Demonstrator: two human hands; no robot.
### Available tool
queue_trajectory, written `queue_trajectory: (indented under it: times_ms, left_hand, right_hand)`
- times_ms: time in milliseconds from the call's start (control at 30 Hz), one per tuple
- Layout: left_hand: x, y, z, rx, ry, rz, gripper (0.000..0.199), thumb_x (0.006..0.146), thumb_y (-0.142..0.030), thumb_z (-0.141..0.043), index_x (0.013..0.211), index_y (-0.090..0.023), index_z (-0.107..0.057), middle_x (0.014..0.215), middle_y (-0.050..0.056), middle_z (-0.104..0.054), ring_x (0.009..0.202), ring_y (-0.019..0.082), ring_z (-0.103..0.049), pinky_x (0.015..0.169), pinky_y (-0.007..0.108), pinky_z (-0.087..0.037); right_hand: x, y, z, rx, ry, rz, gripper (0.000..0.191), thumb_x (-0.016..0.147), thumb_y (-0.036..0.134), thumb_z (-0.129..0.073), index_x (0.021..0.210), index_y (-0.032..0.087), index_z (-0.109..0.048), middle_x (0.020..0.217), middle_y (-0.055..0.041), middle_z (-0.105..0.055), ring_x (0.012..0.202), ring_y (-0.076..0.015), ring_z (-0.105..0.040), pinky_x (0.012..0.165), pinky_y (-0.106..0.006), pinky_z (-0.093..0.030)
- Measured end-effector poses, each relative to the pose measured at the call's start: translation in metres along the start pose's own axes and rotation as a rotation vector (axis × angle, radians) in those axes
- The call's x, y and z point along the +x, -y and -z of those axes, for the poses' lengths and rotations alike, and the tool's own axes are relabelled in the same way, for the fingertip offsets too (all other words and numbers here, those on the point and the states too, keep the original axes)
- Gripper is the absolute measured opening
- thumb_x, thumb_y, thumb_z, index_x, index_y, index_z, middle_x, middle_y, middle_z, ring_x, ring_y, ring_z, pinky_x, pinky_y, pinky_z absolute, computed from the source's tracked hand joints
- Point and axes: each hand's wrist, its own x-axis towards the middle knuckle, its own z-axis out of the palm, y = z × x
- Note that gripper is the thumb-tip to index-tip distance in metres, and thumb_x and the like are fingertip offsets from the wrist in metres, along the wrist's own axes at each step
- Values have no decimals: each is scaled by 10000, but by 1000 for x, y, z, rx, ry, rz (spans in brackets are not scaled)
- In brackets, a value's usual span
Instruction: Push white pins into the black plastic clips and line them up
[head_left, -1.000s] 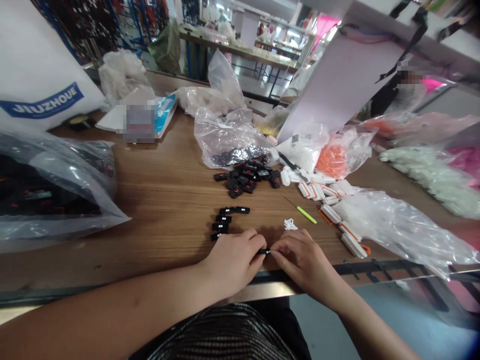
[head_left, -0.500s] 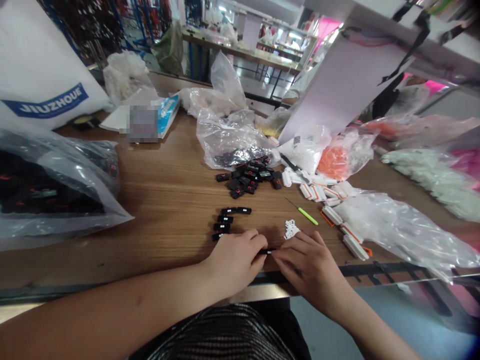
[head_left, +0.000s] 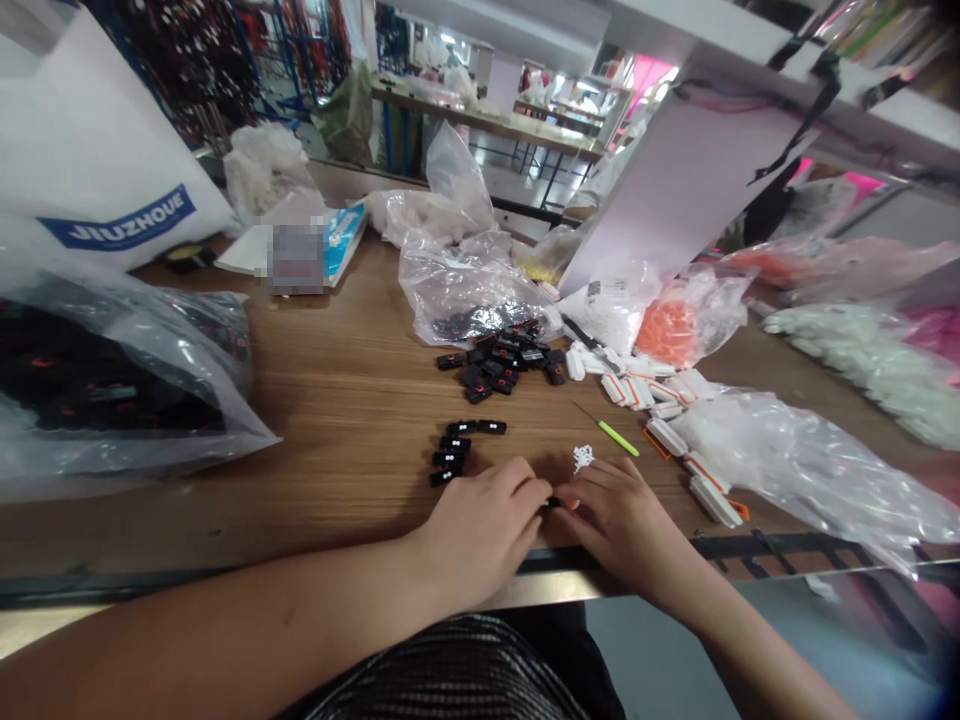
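Our left hand (head_left: pixel 480 525) and right hand (head_left: pixel 615 520) meet at the near edge of the wooden tabletop (head_left: pixel 337 420), with fingers curled inward. Between them we pinch a small black plastic piece (head_left: pixel 553 502), mostly hidden by our fingertips. Just left of our left hand, a short curved line of matching black pieces (head_left: pixel 450 450) lies on the wood, and farther away sits a loose pile of them (head_left: pixel 495 365) with red marks.

Near our right hand lies a tiny tuft of white bits (head_left: pixel 583 458), and just beyond it a green-handled needle tool (head_left: pixel 619 438). To the right are white-and-orange plastic parts (head_left: pixel 630 385) beside a crumpled clear bag (head_left: pixel 795 470). A clear bag of black pieces (head_left: pixel 465 285) rests at the far side, and a larger one (head_left: pixel 112 380) slumps at the left.
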Motion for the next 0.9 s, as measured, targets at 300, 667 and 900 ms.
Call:
queue_trajectory:
  times_ms: [300,667,900]
  left_hand:
    - [-12,-10,-9,73,-112,-496,212,932,-280,-556,736,-203,-581,669,-33,-580,556,127,-521,486,299,-370]
    - [-11,-8,-8,96,-9,-452,197,960,-305,-520,808,-220,-612,737,-32,-634,591,135,-569,511,299,-396]
    - [-9,-3,-8,67,-25,-462,226,973,-321,-492,808,-214,-603,755,-26,-630,611,136,-571,522,315,-419]
  right_hand:
    - [52,16,-8,-113,-73,31,94,883,197,-646,856,203,-736,764,-17,-700,773,-198,-606,775,-350,-343]
    - [79,1,9,-145,-118,1,233,952,284,-534,933,215,-756,814,-36,-755,773,-191,-654,796,-342,-389]
    - [123,-62,30,-313,-33,-406,273,874,378,-563,950,211,-765,876,-58,-780,797,-231,-688,692,-317,-416]
